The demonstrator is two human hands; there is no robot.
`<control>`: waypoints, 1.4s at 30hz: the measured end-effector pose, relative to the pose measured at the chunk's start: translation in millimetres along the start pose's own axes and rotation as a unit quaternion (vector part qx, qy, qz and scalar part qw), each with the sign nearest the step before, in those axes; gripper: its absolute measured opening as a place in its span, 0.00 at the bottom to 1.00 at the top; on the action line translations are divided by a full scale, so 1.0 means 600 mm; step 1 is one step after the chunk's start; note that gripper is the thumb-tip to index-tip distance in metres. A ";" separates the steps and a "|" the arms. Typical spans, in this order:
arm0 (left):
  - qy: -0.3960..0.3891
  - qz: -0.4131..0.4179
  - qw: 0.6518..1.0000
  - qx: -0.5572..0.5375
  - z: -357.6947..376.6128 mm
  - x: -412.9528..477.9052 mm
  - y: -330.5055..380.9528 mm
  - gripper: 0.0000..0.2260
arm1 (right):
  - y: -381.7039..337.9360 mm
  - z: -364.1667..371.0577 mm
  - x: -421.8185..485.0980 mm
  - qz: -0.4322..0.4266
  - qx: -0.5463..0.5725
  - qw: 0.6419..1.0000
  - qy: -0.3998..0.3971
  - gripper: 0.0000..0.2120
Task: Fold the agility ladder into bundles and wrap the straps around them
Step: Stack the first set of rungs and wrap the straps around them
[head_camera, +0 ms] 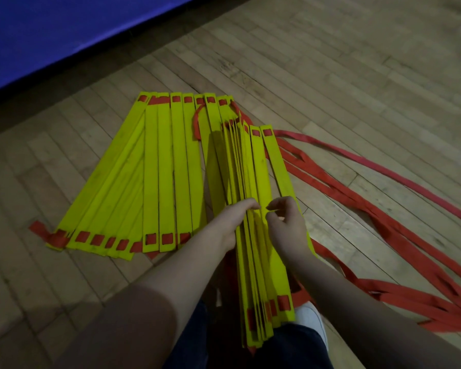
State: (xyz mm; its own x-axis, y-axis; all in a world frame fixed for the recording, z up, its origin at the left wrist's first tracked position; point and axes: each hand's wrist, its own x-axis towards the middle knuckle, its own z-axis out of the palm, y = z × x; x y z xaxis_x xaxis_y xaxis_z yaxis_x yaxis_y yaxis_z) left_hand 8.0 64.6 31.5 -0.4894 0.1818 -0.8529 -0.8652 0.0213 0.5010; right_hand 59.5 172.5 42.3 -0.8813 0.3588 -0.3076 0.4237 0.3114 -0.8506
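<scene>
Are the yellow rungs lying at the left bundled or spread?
Spread: the flat yellow plastic rungs lie fanned side by side on the wooden floor.

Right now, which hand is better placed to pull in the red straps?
Probably the right hand: the red straps trail away on its side, while the left hand holds the yellow bundle.

Red straps [410,246] run off the frame's right edge.
</scene>
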 end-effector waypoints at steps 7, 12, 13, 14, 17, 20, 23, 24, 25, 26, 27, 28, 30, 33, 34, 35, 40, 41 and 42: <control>-0.032 0.025 0.999 -0.015 -0.002 0.001 0.004 0.12 | 0.024 -0.021 0.008 0.269 0.070 0.947 -0.162 0.13; -0.075 0.018 0.990 -0.119 0.001 0.003 0.006 0.10 | 0.041 -0.039 0.016 0.309 0.193 0.919 -0.149 0.20; -0.079 0.017 0.989 -0.121 0.002 0.001 0.006 0.11 | 0.041 -0.044 0.017 0.314 0.199 0.915 -0.154 0.20; -0.074 0.018 0.991 -0.108 0.002 -0.002 0.006 0.10 | 0.039 -0.050 0.018 0.315 0.207 0.911 -0.166 0.19; -0.059 0.020 0.996 -0.069 0.000 0.002 0.003 0.07 | 0.037 -0.058 0.022 0.282 0.232 0.911 -0.191 0.16; -0.038 0.015 0.999 -0.025 -0.008 0.009 -0.001 0.06 | 0.023 -0.054 0.020 0.255 0.244 0.922 -0.160 0.10; -0.011 0.005 1.000 -0.017 -0.014 0.015 -0.002 0.14 | 0.012 -0.042 0.016 0.212 0.201 0.947 -0.134 0.13; 0.002 0.006 1.000 -0.030 -0.013 0.013 -0.002 0.18 | 0.012 -0.037 0.016 0.185 0.160 0.961 -0.129 0.13; 0.005 0.005 0.999 -0.043 -0.011 0.013 -0.002 0.25 | 0.010 -0.031 0.015 0.149 0.105 0.975 -0.124 0.13; 0.011 0.002 0.999 -0.043 -0.008 0.011 -0.003 0.34 | 0.009 -0.026 0.013 0.105 0.041 0.986 -0.120 0.14; 0.019 0.003 0.999 -0.037 -0.004 0.012 -0.005 0.41 | 0.009 -0.019 0.010 0.061 -0.019 0.991 -0.116 0.13; 0.042 0.008 0.999 -0.030 -0.001 0.009 -0.007 0.43 | 0.006 -0.012 0.006 0.018 -0.065 0.992 -0.111 0.11; 0.085 0.012 0.996 -0.022 0.002 0.011 -0.011 0.42 | 0.001 -0.001 -0.003 -0.029 -0.091 0.991 -0.097 0.08; 0.077 -0.004 0.996 -0.040 -0.002 0.005 -0.009 0.60 | -0.010 0.008 -0.010 -0.013 -0.048 0.995 -0.088 0.12; 0.077 0.000 0.996 -0.043 -0.003 -0.003 -0.006 0.62 | -0.013 0.010 -0.009 -0.001 -0.038 0.995 -0.087 0.13; 0.069 -0.001 0.996 -0.051 -0.003 -0.004 -0.004 0.62 | -0.014 0.012 -0.007 0.010 -0.034 0.995 -0.089 0.13; -0.029 -0.018 0.997 -0.073 -0.008 0.015 -0.008 0.49 | -0.002 0.017 -0.003 0.023 -0.062 0.990 -0.124 0.18; -0.038 -0.018 0.996 -0.073 -0.011 0.015 -0.007 0.37 | 0.000 0.016 -0.003 0.014 -0.086 0.987 -0.133 0.21; -0.036 -0.013 0.997 -0.063 -0.012 0.014 -0.007 0.21 | 0.000 0.013 -0.002 -0.003 -0.137 0.981 -0.141 0.22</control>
State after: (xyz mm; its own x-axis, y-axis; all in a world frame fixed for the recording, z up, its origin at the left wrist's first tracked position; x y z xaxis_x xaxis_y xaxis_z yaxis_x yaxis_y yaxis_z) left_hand 6.8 59.2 21.0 -0.4613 0.2525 -0.8506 -0.8866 -0.0958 0.4524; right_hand 59.1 165.2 39.7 -0.8904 0.1110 -0.4415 0.4249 0.5508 -0.7184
